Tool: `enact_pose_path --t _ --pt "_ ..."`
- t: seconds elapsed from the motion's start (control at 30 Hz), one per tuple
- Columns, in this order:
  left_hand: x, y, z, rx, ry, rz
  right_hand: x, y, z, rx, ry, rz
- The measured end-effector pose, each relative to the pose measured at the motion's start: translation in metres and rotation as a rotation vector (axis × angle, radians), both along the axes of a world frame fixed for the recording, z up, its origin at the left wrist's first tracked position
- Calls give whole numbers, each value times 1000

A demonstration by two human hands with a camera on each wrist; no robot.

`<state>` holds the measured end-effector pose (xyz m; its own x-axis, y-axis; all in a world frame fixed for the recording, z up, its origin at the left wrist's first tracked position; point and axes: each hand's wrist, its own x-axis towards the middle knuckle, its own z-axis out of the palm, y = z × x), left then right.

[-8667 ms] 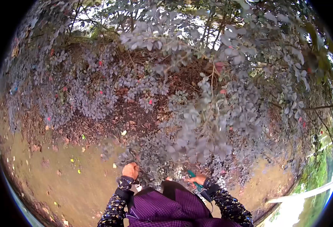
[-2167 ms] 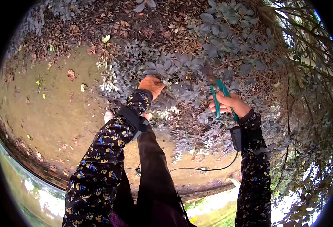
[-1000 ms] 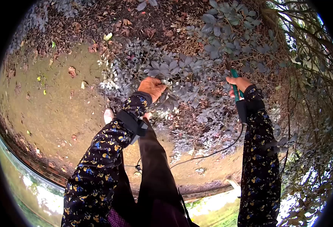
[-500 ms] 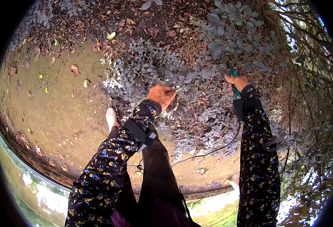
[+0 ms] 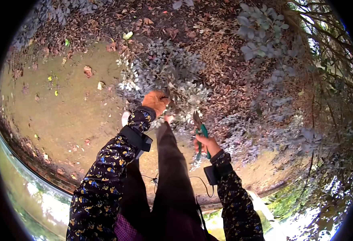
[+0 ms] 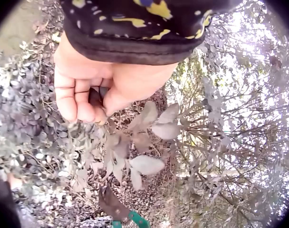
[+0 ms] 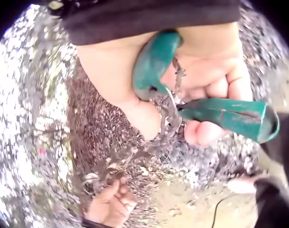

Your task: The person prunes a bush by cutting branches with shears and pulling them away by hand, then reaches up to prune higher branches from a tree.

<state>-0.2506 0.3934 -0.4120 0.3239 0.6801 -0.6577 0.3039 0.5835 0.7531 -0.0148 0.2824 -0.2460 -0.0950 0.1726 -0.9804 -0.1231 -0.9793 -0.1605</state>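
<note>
My left hand (image 5: pixel 156 101) pinches a leafy twig between thumb and curled fingers; its broad leaves (image 6: pixel 147 165) hang just past the fingertips in the left wrist view. My right hand (image 5: pixel 209 145) holds pruning shears (image 5: pixel 197 120) with green handles (image 7: pixel 230 116), which stand spread apart in the right wrist view. The blades point up and away from me, a short way right of the left hand. Under the left hand spreads a low shrub (image 5: pixel 168 60) with small greyish-purple leaves.
Brown leaf litter (image 5: pixel 224 76) covers the soil ahead. Bare ground (image 5: pixel 72 112) lies to the left. More foliage (image 5: pixel 261 30) and tangled branches (image 5: pixel 333 36) stand to the right. A black cable (image 5: pixel 204 184) hangs by the right wrist.
My right hand with the shears has swung left and closer to me from the far right. The left hand has shifted slightly left, and the leafy twig no longer stretches to the right.
</note>
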Motion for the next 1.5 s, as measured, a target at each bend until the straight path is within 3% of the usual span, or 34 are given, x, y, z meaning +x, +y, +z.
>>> enact_pose_path --t 0.03,0.13,0.17,0.33,0.4,0.47,0.53,0.6,0.67,0.73,0.77,0.8,0.87,0.9,0.97,1.07,1.2,1.27,1.4,1.5 --pt "-14 19 71 -117 76 -119 -15 -14 4 30 77 -87" --pt "-47 6 67 -135 -100 -18 -58 -23 44 83 286 -350" --pt "-45 10 104 -229 -78 175 -63 -22 56 107 362 -375" --pt "-63 -10 122 -297 -197 117 -93 -29 78 303 475 -460" --pt "-64 -38 120 -303 -246 134 -104 -37 77 256 438 -416" --pt "-69 -53 138 -271 -232 -6 -118 -41 84 175 355 -330" --pt "-78 -86 134 -298 -305 30 -131 -51 80 58 316 -233" --pt "-92 -123 122 -376 -467 178 -145 -80 63 -64 327 -319" --pt "-103 -133 137 -483 -253 15 -158 -95 58 -164 260 -392" --pt "-123 -166 119 -591 -393 159 -167 -123 39 -197 210 -399" --pt "-130 -173 122 -576 -438 163 -167 -124 36 -229 167 -404" --pt "-135 -179 126 -528 -270 46 -165 -124 35 -221 160 -406" --pt "-144 -178 135 -468 -196 -55 -166 -112 43 -286 61 -416" --pt "-150 -183 129 -467 -195 -55 -161 -112 39 -274 118 -357" --pt "-156 -184 121 -515 -326 140 -156 -107 39 -259 115 -381" --pt "-148 -155 125 -470 -119 16 -142 -108 40 -218 118 -450" --pt "-118 -118 117 -283 -165 10 -88 -118 39 -133 7 -524" --pt "-86 -91 124 -308 -179 41 -49 -130 38 -45 -203 -461" --pt "0 -44 127 -335 -291 9 32 -119 64 3 -496 -531" --pt "77 -19 127 -237 -222 -156 91 -102 76 95 -586 -504"
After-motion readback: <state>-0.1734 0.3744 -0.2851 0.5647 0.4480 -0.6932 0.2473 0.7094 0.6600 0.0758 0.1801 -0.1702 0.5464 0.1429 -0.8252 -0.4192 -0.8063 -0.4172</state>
